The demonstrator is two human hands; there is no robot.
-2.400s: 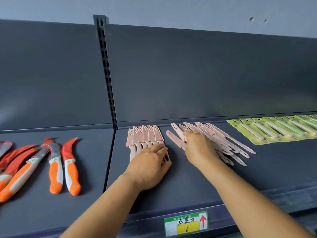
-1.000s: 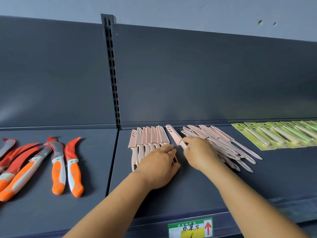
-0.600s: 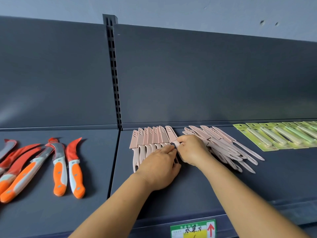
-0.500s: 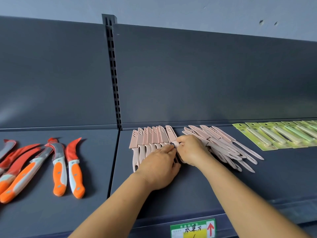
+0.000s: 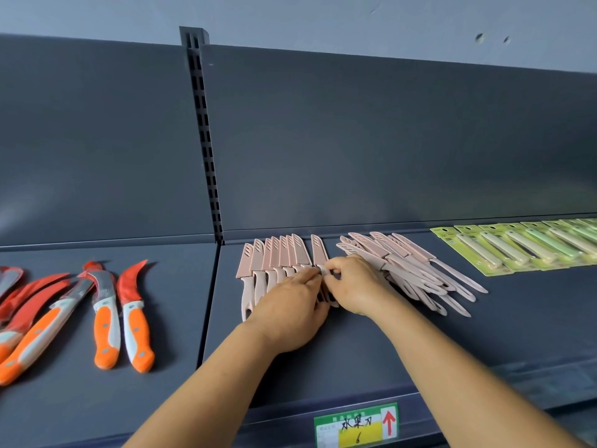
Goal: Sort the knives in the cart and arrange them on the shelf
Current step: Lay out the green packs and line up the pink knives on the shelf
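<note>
On the dark shelf (image 5: 484, 334), orange-handled knives (image 5: 106, 318) with red blade covers lie far left. Next, a neat row of pink sheathed knives (image 5: 274, 260) stands side by side; the left hand (image 5: 287, 315) rests flat over their handles, fingers relaxed. The right hand (image 5: 355, 286) pinches one pink knife (image 5: 318, 252) just beside the row. Further right lie a loose pink pile (image 5: 413, 266), then green carded knives (image 5: 517, 247).

Dark grey shelf (image 5: 484, 334) carrying four groups of knives

Orange-handled knives (image 5: 106, 312) lie loosely at left; a tidy row of pink sheathed knives (image 5: 274, 257) sits mid-shelf; a jumbled pink pile (image 5: 413, 270) beside it; green carded knives (image 5: 517, 247) overlap at right.
</note>
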